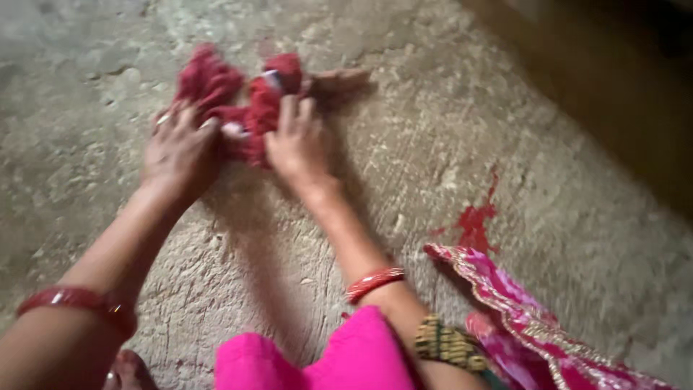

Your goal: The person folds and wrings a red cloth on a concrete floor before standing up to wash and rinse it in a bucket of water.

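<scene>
A crumpled red cloth [249, 97] lies on the rough concrete floor [404, 144] at the upper middle of the head view. My left hand [180, 152] presses on the cloth's left part with fingers spread. My right hand [296, 141] grips the cloth's middle and right part. Both wrists carry red bangles [374, 282]. The picture is blurred by motion, so the cloth's details are unclear.
A red stain [475, 220] marks the floor right of my right arm. Pink garment fabric with a gold-trimmed edge [520, 310] lies at the lower right, and more pink cloth [325, 357] at the bottom middle. A dark shadowed area [613, 65] fills the upper right.
</scene>
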